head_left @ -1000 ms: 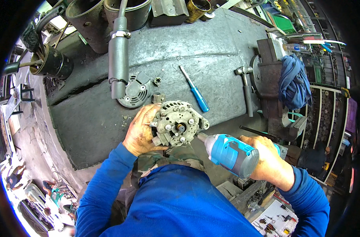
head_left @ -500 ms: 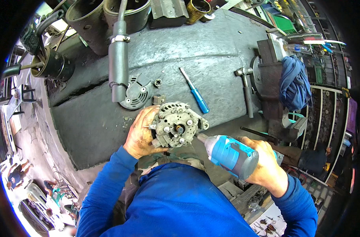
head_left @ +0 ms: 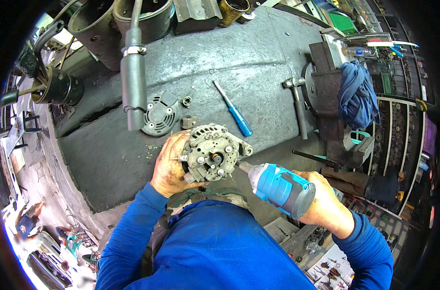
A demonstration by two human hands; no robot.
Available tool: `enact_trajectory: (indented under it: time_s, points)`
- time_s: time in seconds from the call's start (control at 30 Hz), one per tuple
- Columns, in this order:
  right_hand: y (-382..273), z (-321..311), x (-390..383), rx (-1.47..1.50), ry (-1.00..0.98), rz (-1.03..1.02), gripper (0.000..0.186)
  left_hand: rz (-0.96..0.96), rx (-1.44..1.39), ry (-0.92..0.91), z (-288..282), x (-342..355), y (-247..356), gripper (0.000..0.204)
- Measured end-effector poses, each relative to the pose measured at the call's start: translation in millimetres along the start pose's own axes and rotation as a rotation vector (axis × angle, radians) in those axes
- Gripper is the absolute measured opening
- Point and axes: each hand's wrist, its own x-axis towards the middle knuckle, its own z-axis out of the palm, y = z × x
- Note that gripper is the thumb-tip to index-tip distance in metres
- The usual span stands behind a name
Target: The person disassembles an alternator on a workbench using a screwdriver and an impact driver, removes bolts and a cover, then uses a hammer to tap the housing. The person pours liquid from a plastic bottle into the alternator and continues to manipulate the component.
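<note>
My left hand (head_left: 167,164) is wrapped round the side of a grimy metal alternator (head_left: 205,152), its end face turned up. My right hand (head_left: 326,203) grips a blue-and-grey cordless impact driver (head_left: 278,186), whose nose points at the alternator's lower right side; whether the tip touches it is hard to tell. Just beyond the alternator on the dark bench (head_left: 99,169) lie a slotted grey cover (head_left: 157,118), a small metal bushing (head_left: 186,101) and a small block part (head_left: 189,122). A blue-handled screwdriver (head_left: 239,121) lies above the alternator.
A hammer (head_left: 299,116) lies beside a bench vice (head_left: 326,77) draped with blue cloth (head_left: 355,96). Metal buckets (head_left: 92,36) and a hanging grey cylinder (head_left: 133,87) are at the back left. Parts racks (head_left: 389,135) stand right. Another person (head_left: 26,222) is at lower left.
The bench and its objects have shifted slightly left in the picture. My right hand and driver have moved slightly left, still beside the alternator in my left hand.
</note>
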Motion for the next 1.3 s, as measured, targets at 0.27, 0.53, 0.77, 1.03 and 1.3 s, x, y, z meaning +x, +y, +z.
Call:
enact_trajectory:
  time_s: [0.27, 0.53, 0.77, 1.03, 1.3]
  points:
    - [-13.5, -3.8, -1.6, -0.116, 0.027, 0.099, 0.05, -0.009, -0.063, 0.02, 2.9, -1.5, -0.8, 0.129]
    - [-14.3, -10.1, -3.7, -0.188, 0.021, 0.093, 0.061, -0.025, -0.025, 0.003, -3.6, 0.8, 5.9, 0.134]
    - [-3.4, 0.5, -9.7, -0.116, 0.108, 0.047, 0.069, -0.129, 0.31, 0.052, -0.8, -5.3, 25.7, 0.128]
    - [-14.6, -10.1, -9.9, -0.168, 0.072, 0.042, 0.04, -0.158, 0.359, 0.019, -2.3, -8.2, 22.9, 0.124]
    - [0.8, 1.1, -14.0, 0.005, 0.256, -0.232, 0.037, -0.19, 0.412, 0.037, -1.9, -12.8, 34.1, 0.124]
